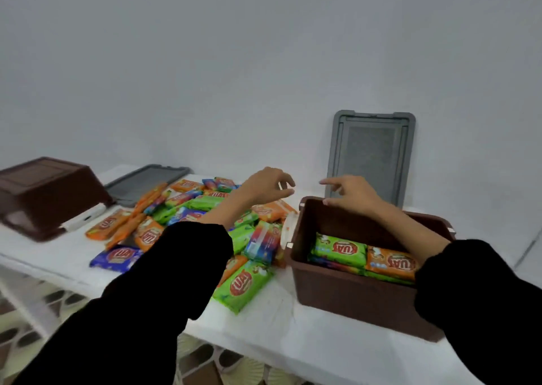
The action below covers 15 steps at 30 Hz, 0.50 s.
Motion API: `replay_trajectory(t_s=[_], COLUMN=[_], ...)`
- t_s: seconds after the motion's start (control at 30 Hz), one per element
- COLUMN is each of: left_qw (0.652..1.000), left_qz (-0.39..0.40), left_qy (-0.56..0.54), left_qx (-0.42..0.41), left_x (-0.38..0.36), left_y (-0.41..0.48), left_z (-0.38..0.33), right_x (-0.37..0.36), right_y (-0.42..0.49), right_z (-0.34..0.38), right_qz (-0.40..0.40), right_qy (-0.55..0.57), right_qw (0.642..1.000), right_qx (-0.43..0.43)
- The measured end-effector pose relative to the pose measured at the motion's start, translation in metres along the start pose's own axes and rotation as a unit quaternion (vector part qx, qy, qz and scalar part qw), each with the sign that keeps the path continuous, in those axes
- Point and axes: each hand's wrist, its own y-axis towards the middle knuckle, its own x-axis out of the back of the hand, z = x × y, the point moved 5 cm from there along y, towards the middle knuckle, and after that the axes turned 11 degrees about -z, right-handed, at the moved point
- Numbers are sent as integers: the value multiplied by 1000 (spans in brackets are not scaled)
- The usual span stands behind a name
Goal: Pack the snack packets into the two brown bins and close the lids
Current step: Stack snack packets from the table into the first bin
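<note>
Colourful foil snack packets lie heaped on the white table beside the open brown plastic bin, a few already flat inside; its grey rectangular lid leans on the wall, leaving the mouth free. The left hand hovers loosely curled over the heap, the right hand over the bin's far rim, fingers apart; both empty.

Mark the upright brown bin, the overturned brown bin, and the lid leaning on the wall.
upright brown bin [352, 296], head view, front wall
overturned brown bin [50, 197], head view, near side wall
leaning grey lid [371, 156], head view, centre panel
</note>
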Motion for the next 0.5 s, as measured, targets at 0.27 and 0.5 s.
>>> replay_trajectory(t_s=[0.27,0.5], left_qw=[981,948], left_qz=[14,133], left_qy=[101,215], left_qx=[165,193], left_x=[55,54], left_y=[-108,-187], left_z=[148,232], right_x=[-98,-187], right_y=[36,41], right_z=[123,150], right_qz=[114,282], right_qy=[-10,-203], right_qw=[980,888], right_qx=[162,300])
